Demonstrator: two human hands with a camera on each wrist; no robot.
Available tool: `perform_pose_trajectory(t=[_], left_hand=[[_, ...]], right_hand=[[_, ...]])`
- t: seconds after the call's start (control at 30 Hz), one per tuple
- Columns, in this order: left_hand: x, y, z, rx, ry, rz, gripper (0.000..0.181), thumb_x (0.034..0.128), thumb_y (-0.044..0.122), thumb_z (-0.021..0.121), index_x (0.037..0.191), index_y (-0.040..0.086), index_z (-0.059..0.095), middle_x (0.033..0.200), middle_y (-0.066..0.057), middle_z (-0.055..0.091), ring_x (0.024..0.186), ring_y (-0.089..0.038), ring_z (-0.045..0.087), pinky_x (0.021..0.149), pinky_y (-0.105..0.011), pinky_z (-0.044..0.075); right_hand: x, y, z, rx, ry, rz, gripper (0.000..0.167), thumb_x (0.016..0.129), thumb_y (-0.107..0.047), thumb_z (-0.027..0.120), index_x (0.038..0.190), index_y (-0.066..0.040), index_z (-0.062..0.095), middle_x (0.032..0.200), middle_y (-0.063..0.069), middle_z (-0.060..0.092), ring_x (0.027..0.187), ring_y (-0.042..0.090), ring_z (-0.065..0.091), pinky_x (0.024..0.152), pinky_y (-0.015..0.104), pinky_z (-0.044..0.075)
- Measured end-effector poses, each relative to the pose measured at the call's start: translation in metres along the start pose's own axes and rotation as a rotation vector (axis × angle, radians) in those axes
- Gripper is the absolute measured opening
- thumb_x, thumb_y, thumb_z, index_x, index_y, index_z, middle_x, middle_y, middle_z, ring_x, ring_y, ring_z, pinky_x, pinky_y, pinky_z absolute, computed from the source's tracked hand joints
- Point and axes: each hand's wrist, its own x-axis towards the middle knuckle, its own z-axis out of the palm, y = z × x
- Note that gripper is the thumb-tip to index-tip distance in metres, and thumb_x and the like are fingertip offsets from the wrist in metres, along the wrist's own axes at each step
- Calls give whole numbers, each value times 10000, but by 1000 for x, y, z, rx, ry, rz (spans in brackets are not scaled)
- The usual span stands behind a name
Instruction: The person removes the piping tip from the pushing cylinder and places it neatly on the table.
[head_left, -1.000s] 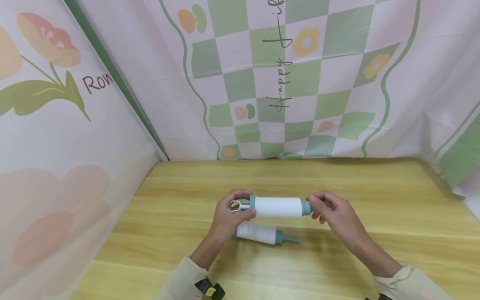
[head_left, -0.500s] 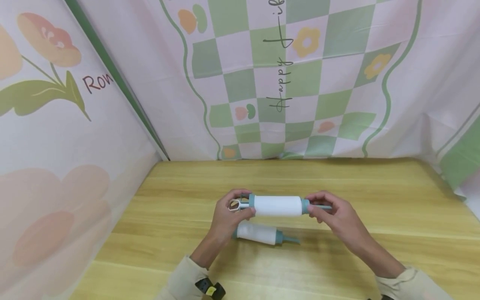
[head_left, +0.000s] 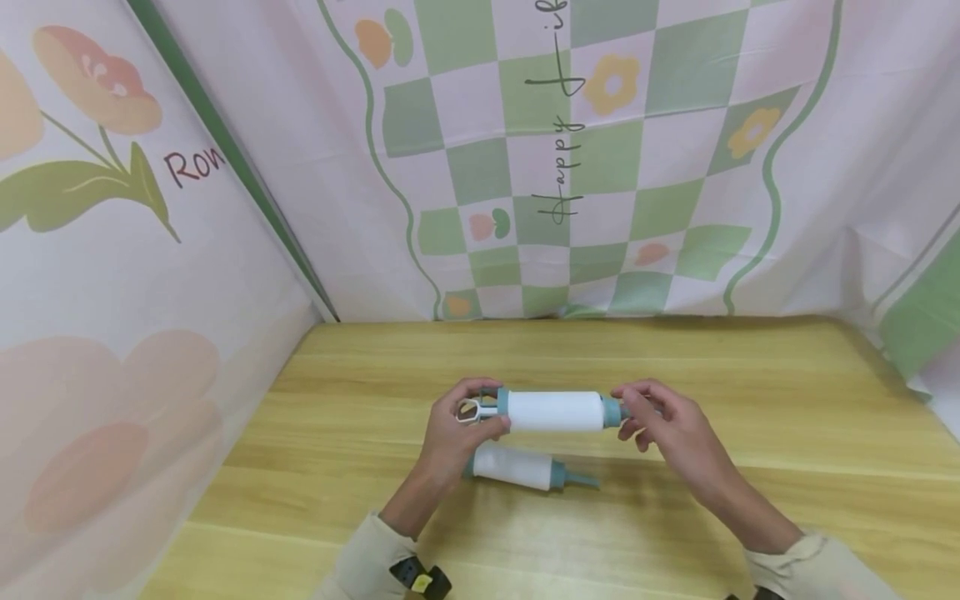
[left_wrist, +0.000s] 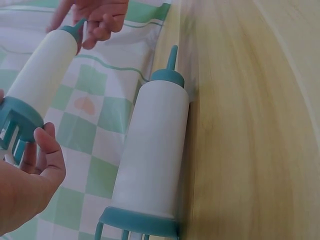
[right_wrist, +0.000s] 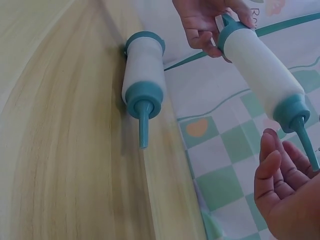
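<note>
Teal-ended white tube (head_left: 553, 412) is held level above the bench (head_left: 315, 467), nearer its far edge than the second tube (head_left: 517, 467). The left hand (head_left: 446, 435) pinches its rear collar (head_left: 503, 408); the right hand (head_left: 670, 425) has loose, parted fingers around the spout (right_wrist: 305, 143). Turning the front cap (head_left: 612, 413) probably wants a firm rear grip. Half a second ago, the right fingers gripped that cap.

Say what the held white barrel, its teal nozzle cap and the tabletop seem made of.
White barrel: probably matte plastic, smooth and evenly coloured. Teal nozzle cap: likely satin moulded plastic, uniformly coloured with soft highlights. Tabletop: wood or wood-look laminate, can't tell which; long grain streaks, soft sheen.
</note>
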Motion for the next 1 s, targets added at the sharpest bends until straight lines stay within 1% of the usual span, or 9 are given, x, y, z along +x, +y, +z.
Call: perform_pose_trajectory(t=[0.1,0.2,0.33,0.4,0.47,0.53,0.63,0.8,1.0], left_hand=[[0,0,0,13,4,1,391,822,69,777,1198,80,671,1170,-64,625,1076,-254,530,986,-434,359],[0,0,0,26,5,1,399,826,76,775,1209,67,666,1178,-56,624,1125,-254,506,1017,-452,331],[0,0,0,24,5,-3,408,825,76,778,1215,56,662,1183,-56,622,1135,-257,498,1019,-452,324],[-1,0,0,13,7,-8,399,822,72,780,1205,76,669,1190,-60,615,1103,-255,506,995,-439,338],[-1,0,-1,-15,3,-19,397,819,60,775,1200,80,668,1183,-79,604,1031,-242,542,936,-395,409],[-1,0,-1,-45,-3,-32,405,820,50,768,1209,65,659,1182,-95,588,953,-225,572,845,-336,476],[-2,1,-1,-67,-10,-41,430,823,39,758,1235,18,634,1176,-111,575,856,-206,606,714,-290,522],[-2,1,-1,-55,-3,-35,430,824,40,762,1233,13,633,1177,-102,581,822,-197,615,762,-305,491],[-2,0,-1,-85,-10,-30,436,823,25,752,1236,-15,620,1145,-116,574,788,-193,623,680,-274,537]], right_hand=[[1,-2,0,7,-2,51,365,1075,-257,486,1171,78,594,895,152,665,741,229,651,597,300,532],[1,-3,1,31,-13,95,384,1070,-282,498,1149,79,600,855,159,667,702,228,635,562,278,510],[1,-4,1,60,-27,117,373,1053,-273,539,1123,87,604,837,161,665,672,217,624,523,247,472],[1,-5,1,47,-32,103,360,1045,-270,557,1124,79,604,847,168,667,680,221,625,525,256,477],[1,-5,1,15,-37,79,346,1040,-265,570,1139,65,602,868,183,670,698,248,626,551,275,491],[1,-5,0,-16,-40,60,341,1032,-256,585,1172,55,595,907,197,674,726,265,635,579,290,502],[-1,-4,-1,-39,-46,29,329,1011,-208,623,1215,46,582,990,195,665,795,280,655,632,297,525],[-3,-1,-2,-27,-41,-3,331,973,-131,673,1243,37,580,1121,174,636,892,258,675,691,316,566],[-4,-1,0,5,-38,-18,331,971,-90,665,1253,52,564,1108,179,630,869,224,669,663,295,560]])
